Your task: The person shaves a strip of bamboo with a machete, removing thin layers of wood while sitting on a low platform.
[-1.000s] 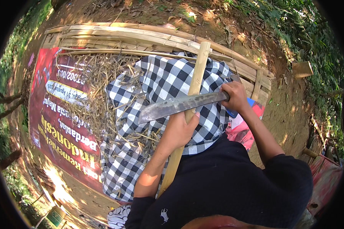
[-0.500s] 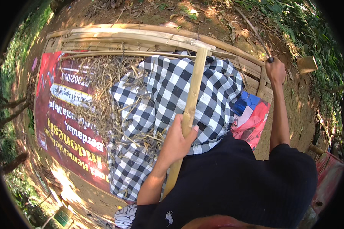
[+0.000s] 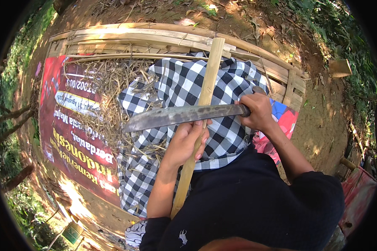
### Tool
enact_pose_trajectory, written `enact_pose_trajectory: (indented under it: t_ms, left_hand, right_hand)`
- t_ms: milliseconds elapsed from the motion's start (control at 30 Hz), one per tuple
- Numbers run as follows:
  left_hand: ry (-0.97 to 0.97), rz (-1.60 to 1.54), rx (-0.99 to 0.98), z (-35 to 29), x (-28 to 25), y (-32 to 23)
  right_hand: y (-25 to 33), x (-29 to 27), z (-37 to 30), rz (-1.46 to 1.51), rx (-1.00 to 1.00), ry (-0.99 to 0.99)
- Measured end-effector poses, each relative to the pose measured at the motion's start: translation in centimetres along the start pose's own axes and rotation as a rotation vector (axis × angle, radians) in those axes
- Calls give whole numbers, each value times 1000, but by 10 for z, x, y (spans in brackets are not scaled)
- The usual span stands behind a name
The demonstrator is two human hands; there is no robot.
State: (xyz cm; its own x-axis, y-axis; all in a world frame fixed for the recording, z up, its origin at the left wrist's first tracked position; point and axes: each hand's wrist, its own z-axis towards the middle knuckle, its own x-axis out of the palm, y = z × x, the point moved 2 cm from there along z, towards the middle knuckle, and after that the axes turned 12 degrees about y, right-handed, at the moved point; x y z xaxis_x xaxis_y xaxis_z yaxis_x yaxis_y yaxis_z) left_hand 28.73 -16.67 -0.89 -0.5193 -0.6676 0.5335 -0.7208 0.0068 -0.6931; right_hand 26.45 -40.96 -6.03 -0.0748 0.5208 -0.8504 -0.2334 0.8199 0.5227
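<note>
My left hand [image 3: 187,142] is closed around a flat, pale bamboo strip [image 3: 210,75], which runs from beside my body up past the far side of my lap. In my right hand [image 3: 256,110] is the handle of a machete [image 3: 176,116]. Its long, dark, stained blade points left and crosses over the strip just beyond my left fingers. Whether the blade touches the strip, I cannot tell. Beneath both lies a black-and-white checked cloth [image 3: 176,81] spread over my lap, with plant shavings scattered on it.
A red printed banner [image 3: 71,142] covers the bamboo bench [image 3: 125,37] on the left, under a heap of dry shavings [image 3: 109,90]. Thin bamboo strips lie along the bench's far edge. A cut stump [image 3: 340,68] stands on the dirt at the right.
My right hand has swung the machete in from the far right, bringing its blade across the bamboo strip. The strip and my left hand have shifted slightly left.
</note>
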Motion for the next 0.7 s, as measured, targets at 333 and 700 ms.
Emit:
enact_pose_trajectory:
  t_ms: [333, 700]
  left_hand:
    - [-74, 274, -43, 17, 16, 14]
    - [76, 53, -51, -5, 32, -7]
  right_hand:
    - [-42, 14, 4, -67, -65, -11]
    - [-216, -54, -13, -267, 985, -259]
